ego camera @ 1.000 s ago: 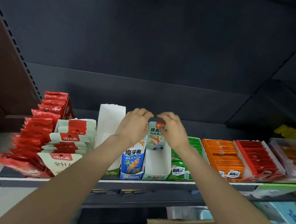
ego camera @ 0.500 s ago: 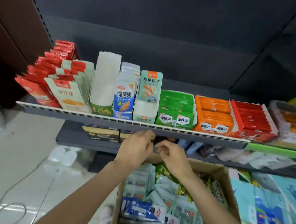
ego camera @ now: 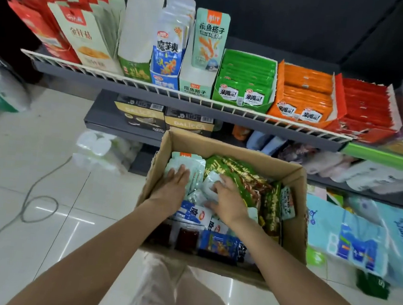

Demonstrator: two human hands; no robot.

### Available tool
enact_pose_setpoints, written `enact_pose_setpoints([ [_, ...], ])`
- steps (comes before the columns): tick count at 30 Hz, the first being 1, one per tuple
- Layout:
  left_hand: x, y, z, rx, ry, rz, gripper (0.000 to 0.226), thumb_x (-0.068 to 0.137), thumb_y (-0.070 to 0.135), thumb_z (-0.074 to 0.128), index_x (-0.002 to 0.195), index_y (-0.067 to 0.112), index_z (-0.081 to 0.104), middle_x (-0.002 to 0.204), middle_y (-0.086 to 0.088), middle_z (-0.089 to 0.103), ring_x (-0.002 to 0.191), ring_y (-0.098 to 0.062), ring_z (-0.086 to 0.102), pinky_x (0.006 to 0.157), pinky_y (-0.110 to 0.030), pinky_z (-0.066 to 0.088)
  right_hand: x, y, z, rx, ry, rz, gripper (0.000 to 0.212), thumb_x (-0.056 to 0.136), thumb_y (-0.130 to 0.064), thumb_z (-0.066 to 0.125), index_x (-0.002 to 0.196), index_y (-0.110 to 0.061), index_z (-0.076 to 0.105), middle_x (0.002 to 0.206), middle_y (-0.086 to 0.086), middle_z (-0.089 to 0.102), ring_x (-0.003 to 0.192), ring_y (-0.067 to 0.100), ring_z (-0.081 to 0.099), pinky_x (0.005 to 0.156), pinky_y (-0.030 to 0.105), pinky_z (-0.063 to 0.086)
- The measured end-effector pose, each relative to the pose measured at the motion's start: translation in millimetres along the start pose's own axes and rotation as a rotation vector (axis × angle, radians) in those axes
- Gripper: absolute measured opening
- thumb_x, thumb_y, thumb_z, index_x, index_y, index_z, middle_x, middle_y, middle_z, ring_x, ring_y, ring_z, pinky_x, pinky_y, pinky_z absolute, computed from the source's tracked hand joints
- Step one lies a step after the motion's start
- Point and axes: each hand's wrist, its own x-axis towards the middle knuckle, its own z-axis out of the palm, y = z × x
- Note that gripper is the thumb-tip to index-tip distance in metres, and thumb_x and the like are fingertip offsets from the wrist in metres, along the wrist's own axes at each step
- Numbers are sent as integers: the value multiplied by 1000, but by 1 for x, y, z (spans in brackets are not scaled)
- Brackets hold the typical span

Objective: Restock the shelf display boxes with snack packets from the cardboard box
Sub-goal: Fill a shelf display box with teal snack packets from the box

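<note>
An open cardboard box (ego camera: 223, 146) stands on the floor below the shelf, full of mixed snack packets. My left hand (ego camera: 173, 187) lies flat with straight fingers on the pale mint packets (ego camera: 194, 161) at the box's far left. My right hand (ego camera: 228, 199) reaches among white and mint packets in the middle, fingers spread on them beside green packets (ego camera: 238, 173). On the shelf, a mint display box (ego camera: 197, 83) holds one upright mint packet (ego camera: 210, 39). A blue display box (ego camera: 165, 71) stands to its left, filled with blue packets.
The wire-edged shelf (ego camera: 200, 100) also carries red and cream boxes at left, then green (ego camera: 245, 82), orange (ego camera: 304, 93) and red trays at right. A cable (ego camera: 40, 200) loops on the tiled floor at left. Blue tissue packs (ego camera: 359, 241) lie right of the box.
Both hands left the mint packet standing in its display box on the shelf and came down into the cardboard box. My view tilted down from the shelf toward the floor.
</note>
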Motion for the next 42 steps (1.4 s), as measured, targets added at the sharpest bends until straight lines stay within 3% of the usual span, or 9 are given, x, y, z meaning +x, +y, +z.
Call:
enact_pose_setpoints([
  [5,-4,4,-11,114,358,-22,42,90,2,48,129,14,38,132,-8,44,124,-27,39,98,-36,34,7,-3,-8,63,73,34,3,87,-12,64,85,-10,64,137,5,38,125,22,37,97,28,38],
  [12,-14,-1,-60,-101,481,-18,23,93,3,44,114,13,39,99,-8,63,89,-29,61,72,-35,40,1,-4,-82,413,269,-11,17,98,-21,49,87,-9,45,71,1,51,62,12,48,58,30,36],
  [15,-21,-11,-90,-396,635,-26,14,98,8,43,112,10,44,88,-13,63,69,-31,58,57,-35,42,3,-4,-105,510,327,9,20,98,-24,47,95,-5,46,86,16,59,76,27,58,71,44,47],
  [20,-36,-20,-140,-955,675,74,11,96,14,52,102,5,54,82,-7,61,68,-17,51,60,-26,37,4,-13,-139,791,349,74,22,99,-17,46,117,-6,47,111,6,57,102,23,55,84,33,39],
  [26,-31,-24,-162,-1386,667,-203,22,95,10,49,74,14,46,76,-8,48,70,-20,43,65,-30,37,7,-34,-160,1266,267,153,25,90,-15,51,115,-16,49,127,13,54,112,31,53,94,42,40],
  [30,-22,-36,-167,-1654,707,-357,22,94,-2,36,103,-4,56,97,-15,62,83,-26,60,61,-30,50,7,-45,-174,1423,320,126,16,96,-3,41,109,-11,45,98,7,58,77,18,59,65,28,50],
  [35,-23,-38,-187,-2104,680,-299,24,96,-8,37,116,-9,50,112,-17,61,93,-27,61,53,-23,54,20,-69,-183,1776,323,142,19,91,10,45,106,1,48,110,17,61,93,25,63,83,38,54],
  [38,-19,-42,-199,-2175,569,-180,32,94,-7,45,126,-11,46,118,-18,59,103,-29,61,75,-31,54,38,-85,-184,1853,286,184,33,87,13,49,119,3,50,124,16,58,110,24,58,102,36,45],
  [42,-3,-59,-211,-2015,433,-69,18,89,-8,54,105,-1,58,115,-19,63,101,-30,63,79,-35,55,58,-107,-188,1786,229,128,40,86,16,46,121,-2,54,113,12,64,100,20,61,83,25,54],
])
